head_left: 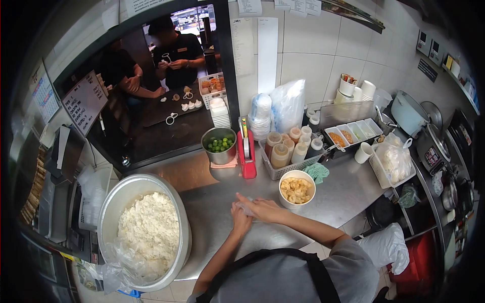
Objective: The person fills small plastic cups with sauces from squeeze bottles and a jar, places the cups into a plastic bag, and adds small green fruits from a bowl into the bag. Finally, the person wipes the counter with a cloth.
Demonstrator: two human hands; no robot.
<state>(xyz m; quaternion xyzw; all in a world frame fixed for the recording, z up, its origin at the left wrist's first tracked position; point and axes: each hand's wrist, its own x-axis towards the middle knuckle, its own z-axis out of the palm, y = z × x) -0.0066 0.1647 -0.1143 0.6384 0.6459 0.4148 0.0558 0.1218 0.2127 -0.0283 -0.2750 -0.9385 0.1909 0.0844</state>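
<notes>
My left hand (240,220) and my right hand (267,210) meet above the steel counter. Both are closed around a small piece of clear, crumpled plastic (247,206), the right hand lying partly over it. Whether anything is inside the plastic is hidden by my fingers. To the right of my hands stands a white tub (298,204) filled with pale yellow, chunky food (297,190). On the left is a big round metal pot (186,230) of white rice (149,227), with a clear plastic bag (126,262) draped over its near side.
Behind my hands are a red tape dispenser (247,156), a steel pot of green limes (221,145), and a grey basket (277,171) of sauce bottles. A green cloth (317,172) lies beside the tub. Through the hatch, two people stand at a dark table (151,121).
</notes>
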